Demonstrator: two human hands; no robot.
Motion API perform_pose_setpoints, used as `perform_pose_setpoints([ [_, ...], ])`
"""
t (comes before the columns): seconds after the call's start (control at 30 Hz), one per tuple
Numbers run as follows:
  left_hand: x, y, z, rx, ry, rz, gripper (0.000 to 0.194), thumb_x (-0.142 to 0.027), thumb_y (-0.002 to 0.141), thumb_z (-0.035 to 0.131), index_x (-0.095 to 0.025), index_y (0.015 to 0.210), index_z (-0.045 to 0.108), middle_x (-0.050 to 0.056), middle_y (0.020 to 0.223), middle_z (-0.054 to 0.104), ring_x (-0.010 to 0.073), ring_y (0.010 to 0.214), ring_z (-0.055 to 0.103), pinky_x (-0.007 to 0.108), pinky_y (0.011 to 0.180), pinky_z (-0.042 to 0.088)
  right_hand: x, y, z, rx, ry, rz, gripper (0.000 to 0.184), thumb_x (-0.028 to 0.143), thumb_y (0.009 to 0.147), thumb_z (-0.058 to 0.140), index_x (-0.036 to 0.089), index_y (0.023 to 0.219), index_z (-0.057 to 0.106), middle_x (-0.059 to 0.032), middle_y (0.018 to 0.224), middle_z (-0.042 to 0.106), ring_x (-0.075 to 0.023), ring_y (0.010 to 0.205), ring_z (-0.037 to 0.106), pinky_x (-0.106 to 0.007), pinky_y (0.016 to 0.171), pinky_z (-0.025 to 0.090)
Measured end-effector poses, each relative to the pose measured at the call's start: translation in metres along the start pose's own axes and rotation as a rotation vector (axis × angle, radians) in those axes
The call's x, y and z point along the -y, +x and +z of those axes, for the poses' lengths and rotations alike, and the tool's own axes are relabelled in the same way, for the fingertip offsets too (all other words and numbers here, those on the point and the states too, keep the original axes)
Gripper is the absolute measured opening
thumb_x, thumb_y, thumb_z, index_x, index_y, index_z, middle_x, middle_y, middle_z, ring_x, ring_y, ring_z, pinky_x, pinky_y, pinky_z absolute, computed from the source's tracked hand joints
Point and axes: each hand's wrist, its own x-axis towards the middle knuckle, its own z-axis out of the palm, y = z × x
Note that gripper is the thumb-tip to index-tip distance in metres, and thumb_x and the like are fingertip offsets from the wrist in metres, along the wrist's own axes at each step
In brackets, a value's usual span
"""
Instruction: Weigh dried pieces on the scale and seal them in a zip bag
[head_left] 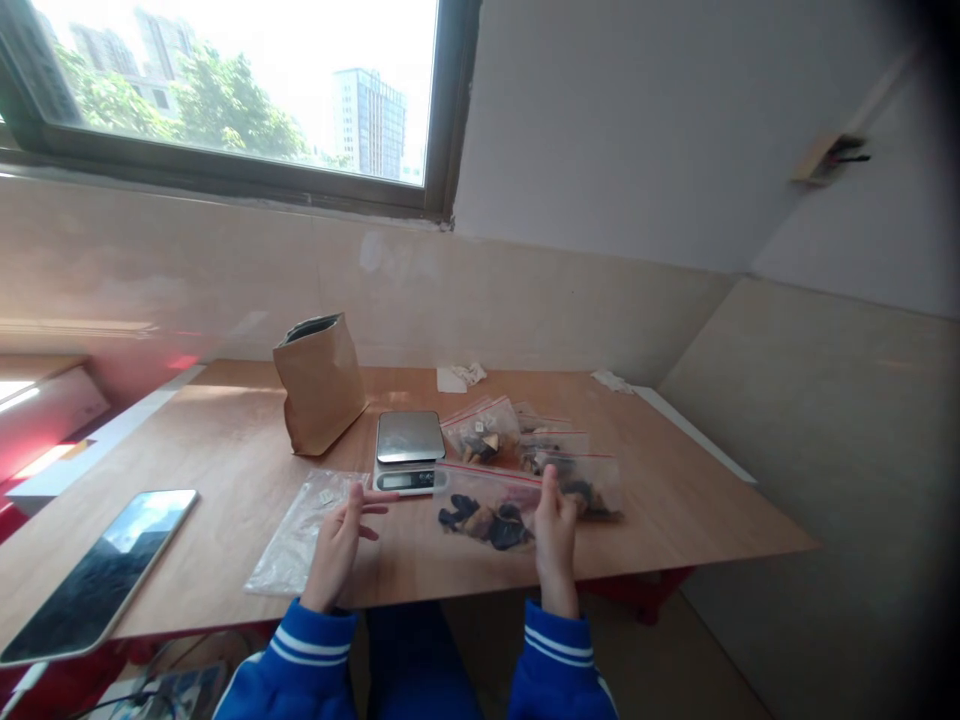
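Observation:
My right hand [556,535] pinches the top right corner of a clear zip bag [487,505] filled with dark dried pieces, which lies on the wooden table [225,450]. Beside the bag's left end, my left hand [341,545] hovers open with its fingers spread, holding nothing. A flat empty clear bag [304,530] lies just left of that hand. Behind both hands stands a small digital scale [409,450] with a bare steel platform.
Several more filled zip bags [525,445] lie right of the scale. A brown paper bag [319,385] stands open behind it. A tablet [97,570] rests at the table's near left edge. Crumpled white scraps [461,377] lie by the wall.

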Motion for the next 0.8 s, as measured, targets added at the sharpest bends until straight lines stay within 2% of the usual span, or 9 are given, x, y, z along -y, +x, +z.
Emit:
perform_pose_setpoints([
  [0.07,0.000,0.000,-0.012,-0.053,0.011,-0.006,0.066,-0.066,0.086,0.034,-0.013,0.082,0.074,0.016,0.097,0.072,0.0240,0.083,0.066,0.029,0.057,0.050,-0.002,0.022,-0.009,0.020,-0.016,0.013,0.065,0.071,0.082,0.040,0.016,0.053,0.058,-0.0043,0.044,0.055,-0.0160,0.044,0.050,-0.027,0.046,0.038],
  [0.13,-0.001,0.000,-0.025,-0.104,0.018,-0.007,0.066,-0.067,0.085,0.034,-0.013,0.081,0.073,0.015,0.093,0.073,0.0230,0.077,0.066,0.030,0.060,0.050,-0.002,0.047,-0.009,0.070,-0.026,-0.023,0.063,0.072,0.080,0.042,0.017,0.054,0.056,-0.0032,0.046,0.055,-0.0136,0.044,0.047,-0.025,0.046,0.037],
  [0.23,-0.005,-0.002,-0.040,-0.171,0.039,0.004,0.066,-0.068,0.084,0.035,-0.014,0.078,0.072,0.014,0.091,0.073,0.0233,0.077,0.066,0.033,0.064,0.051,0.002,0.081,0.006,0.104,-0.104,-0.103,0.062,0.072,0.081,0.040,0.015,0.061,0.057,-0.0043,0.052,0.057,-0.0139,0.047,0.047,-0.026,0.047,0.037],
  [0.33,-0.006,-0.004,-0.052,-0.247,0.064,0.012,0.065,-0.068,0.084,0.035,-0.014,0.083,0.071,0.013,0.094,0.072,0.0244,0.084,0.065,0.034,0.068,0.051,0.010,0.095,0.027,0.044,-0.267,-0.253,0.056,0.062,0.087,0.040,0.012,0.084,0.064,-0.0131,0.078,0.066,-0.0203,0.067,0.058,-0.031,0.060,0.045],
  [0.4,-0.004,-0.004,-0.061,-0.338,0.076,0.030,0.061,-0.066,0.084,0.037,-0.015,0.090,0.069,0.012,0.100,0.070,0.0250,0.089,0.064,0.034,0.070,0.051,0.011,0.087,0.041,0.005,-0.342,-0.354,0.047,0.052,0.092,0.040,0.013,0.102,0.064,-0.0180,0.102,0.065,-0.0242,0.088,0.059,-0.037,0.075,0.047],
  [0.47,-0.001,-0.002,-0.071,-0.442,0.099,0.062,0.054,-0.063,0.082,0.044,-0.016,0.097,0.066,0.011,0.107,0.068,0.0258,0.096,0.062,0.035,0.074,0.051,0.007,0.068,0.054,0.048,-0.417,-0.452,0.038,0.041,0.094,0.039,0.016,0.112,0.061,-0.0176,0.121,0.058,-0.0261,0.108,0.055,-0.043,0.090,0.043],
  [0.57,0.001,0.005,-0.083,-0.548,0.157,0.097,0.051,-0.058,0.075,0.057,-0.018,0.107,0.061,0.010,0.116,0.062,0.0280,0.105,0.058,0.041,0.086,0.048,-0.009,0.034,0.069,0.299,-0.627,-0.624,0.033,0.030,0.093,0.043,0.021,0.119,0.061,-0.0130,0.137,0.050,-0.0285,0.125,0.044,-0.047,0.102,0.034],
  [0.67,-0.001,0.021,-0.094,-0.569,0.199,0.101,0.061,-0.056,0.070,0.063,-0.017,0.116,0.053,0.013,0.126,0.056,0.0306,0.112,0.055,0.047,0.093,0.045,-0.029,0.020,0.079,0.476,-0.754,-0.654,0.038,0.025,0.092,0.045,0.023,0.127,0.057,-0.0108,0.143,0.046,-0.0279,0.132,0.038,-0.045,0.105,0.031],
  [0.8,0.000,0.056,-0.105,-0.537,0.309,0.144,0.079,-0.055,0.062,0.069,-0.016,0.126,0.043,0.017,0.136,0.043,0.0351,0.120,0.048,0.053,0.096,0.043,-0.043,0.034,0.086,0.480,-0.830,-0.615,0.039,0.024,0.093,0.043,0.022,0.129,0.056,-0.0122,0.144,0.045,-0.0274,0.136,0.035,-0.045,0.107,0.029],
])
